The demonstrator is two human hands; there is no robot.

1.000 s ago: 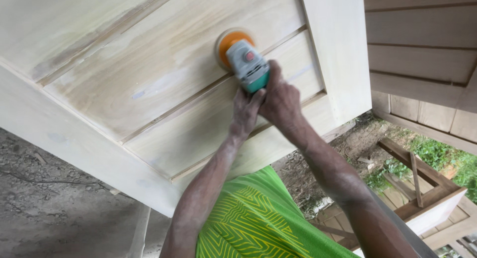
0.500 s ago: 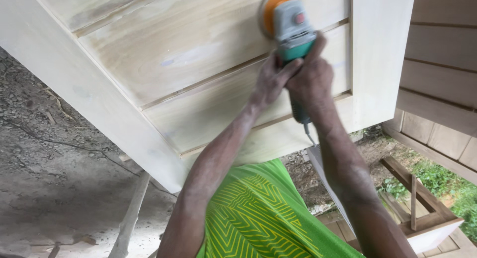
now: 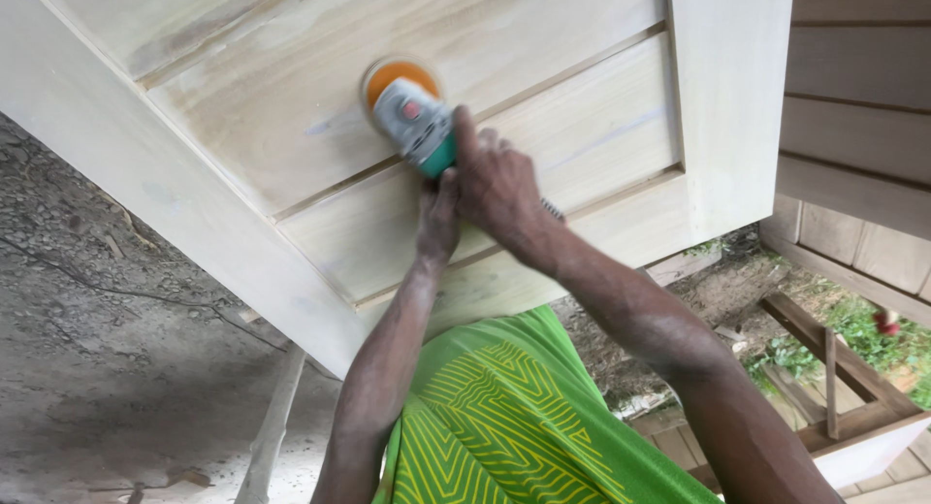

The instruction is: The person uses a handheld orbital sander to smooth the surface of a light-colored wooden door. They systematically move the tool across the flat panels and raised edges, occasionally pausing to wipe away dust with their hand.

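Both hands were closed together on the grey and green handheld sander [image 3: 419, 128]: the right hand [image 3: 499, 186] was wrapped over its body, the left hand [image 3: 438, 216] was clamped beneath, presumably for steadiness. Its round orange sanding disc [image 3: 393, 74] was pressed flat against the pale unfinished panelled wooden door [image 3: 543, 38], probably so that even contact was kept.

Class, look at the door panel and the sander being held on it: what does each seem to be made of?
Door panel: pale bare wood, probably unfinished; grain streaks show, matt surface.
Sander: seemingly plastic, grey and green smooth housing, over an orange disc, likely abrasive.
Both the left hand and right hand grip it.
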